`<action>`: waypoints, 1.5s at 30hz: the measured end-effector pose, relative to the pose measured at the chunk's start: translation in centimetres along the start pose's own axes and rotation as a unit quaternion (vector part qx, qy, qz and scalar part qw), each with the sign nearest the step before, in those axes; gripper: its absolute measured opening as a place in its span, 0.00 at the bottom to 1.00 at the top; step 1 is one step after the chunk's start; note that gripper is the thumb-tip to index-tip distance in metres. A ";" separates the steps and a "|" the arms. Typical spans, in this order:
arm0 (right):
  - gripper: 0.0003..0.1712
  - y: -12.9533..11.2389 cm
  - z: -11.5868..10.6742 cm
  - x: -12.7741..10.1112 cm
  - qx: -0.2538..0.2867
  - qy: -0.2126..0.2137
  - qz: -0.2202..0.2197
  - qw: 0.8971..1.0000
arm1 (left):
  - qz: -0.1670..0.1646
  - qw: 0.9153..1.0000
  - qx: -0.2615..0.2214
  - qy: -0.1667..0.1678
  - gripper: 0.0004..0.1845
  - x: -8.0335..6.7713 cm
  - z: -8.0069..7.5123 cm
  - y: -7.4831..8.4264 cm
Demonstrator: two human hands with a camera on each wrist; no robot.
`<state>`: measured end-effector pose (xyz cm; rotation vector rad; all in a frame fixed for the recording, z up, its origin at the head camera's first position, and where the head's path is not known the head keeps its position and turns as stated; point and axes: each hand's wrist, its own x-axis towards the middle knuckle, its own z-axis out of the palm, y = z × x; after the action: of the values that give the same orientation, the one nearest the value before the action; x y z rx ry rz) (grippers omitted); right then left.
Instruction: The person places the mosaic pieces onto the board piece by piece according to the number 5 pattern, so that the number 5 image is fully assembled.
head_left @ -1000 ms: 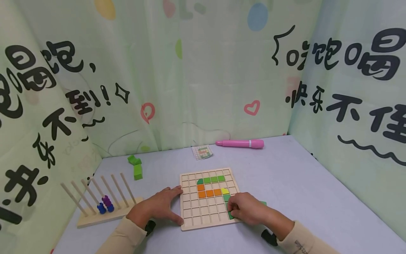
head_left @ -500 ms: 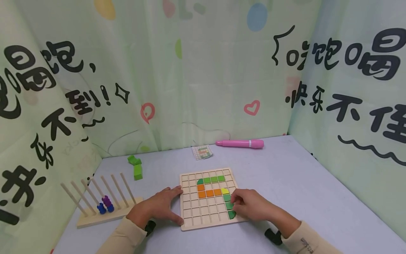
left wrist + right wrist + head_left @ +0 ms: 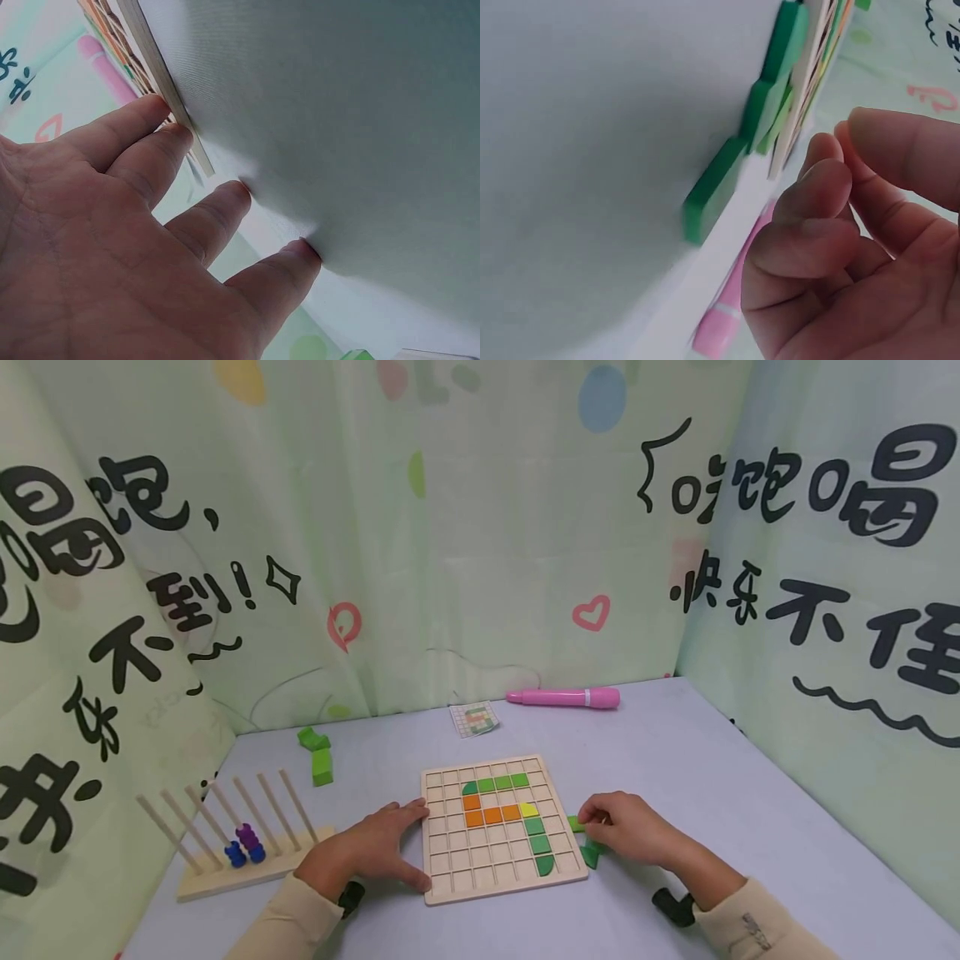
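A wooden grid board lies on the table, with orange, yellow and green tiles in an angular S-like pattern. My left hand rests against its left edge; in the left wrist view its fingers are spread, some touching the board's side and the others the table. Just off the board's right edge, my right hand hovers over loose pieces: a light green piece and a dark green block. Its fingers curl loosely and no piece shows between them. The right wrist view shows several green blocks nearby.
A wooden peg rack with blue and purple beads stands left. Behind it lie light green blocks. A printed pattern card and a pink marker lie at the back, before a printed curtain.
My right hand has left the board's lower right tiles and moved right to the loose green pieces, uncovering the rounded dark green tile on the board. The left hand stays put.
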<state>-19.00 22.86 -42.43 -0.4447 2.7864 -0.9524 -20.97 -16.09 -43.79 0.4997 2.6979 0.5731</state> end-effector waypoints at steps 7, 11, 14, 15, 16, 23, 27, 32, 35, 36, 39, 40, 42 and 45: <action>0.07 1.1 0.0 -0.6 -0.037 0.009 0.013 0.999 | 0.005 1.000 0.002 0.002 0.58 0.0 0.0 -0.1; 0.10 1.5 0.5 -0.6 -0.071 0.007 0.024 0.997 | 0.003 1.000 -0.001 0.001 0.57 -0.1 0.1 -0.1; 0.10 1.3 0.8 -0.6 -0.089 0.009 0.033 0.995 | 0.003 1.000 -0.003 -0.001 0.57 -0.1 0.1 -0.1; 0.10 1.2 0.9 -0.6 -0.091 0.010 0.036 0.995 | 0.003 1.000 -0.003 -0.002 0.57 -0.1 0.1 -0.2; 0.10 1.1 0.9 -0.5 -0.092 0.012 0.038 0.995 | 0.004 1.000 -0.003 -0.003 0.57 -0.1 0.1 -0.2; 0.10 0.4 1.3 -0.4 -0.068 0.023 0.055 0.996 | 0.000 1.000 -0.004 -0.004 0.57 0.0 0.0 -0.1; 0.09 0.1 1.1 -0.4 -0.061 0.029 0.047 0.997 | -0.002 1.000 -0.006 -0.006 0.57 0.0 0.0 0.0; 0.07 -0.6 0.7 -0.2 -0.040 0.035 0.025 0.998 | 0.000 1.000 -0.005 -0.006 0.57 -0.1 -0.1 0.1; 0.05 -1.2 0.7 0.2 -0.017 0.023 0.014 0.999 | 0.002 1.000 -0.002 -0.004 0.57 -0.1 -0.1 0.1; 0.05 -1.4 0.8 0.4 -0.009 0.017 0.010 1.000 | 0.001 1.000 -0.001 -0.003 0.57 -0.1 -0.1 0.1; 0.03 -2.2 1.3 0.7 0.012 -0.008 -0.015 1.000 | -0.003 1.000 -0.006 -0.004 0.58 -0.1 0.0 0.1; 0.03 -2.4 1.6 0.8 0.017 -0.018 -0.026 0.999 | -0.004 1.000 -0.007 -0.004 0.58 -0.1 0.0 0.1; 0.03 -3.0 2.1 1.0 0.028 -0.037 -0.045 0.998 | -0.006 1.000 -0.007 -0.005 0.58 -0.1 0.0 0.1; 0.03 -3.7 2.8 1.2 0.036 -0.060 -0.064 0.996 | -0.006 1.000 -0.004 -0.004 0.58 0.0 0.0 0.1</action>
<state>-18.55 18.04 -42.42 -0.6525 2.6340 -1.0120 -20.93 -16.03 -43.70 0.4819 2.6886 0.5760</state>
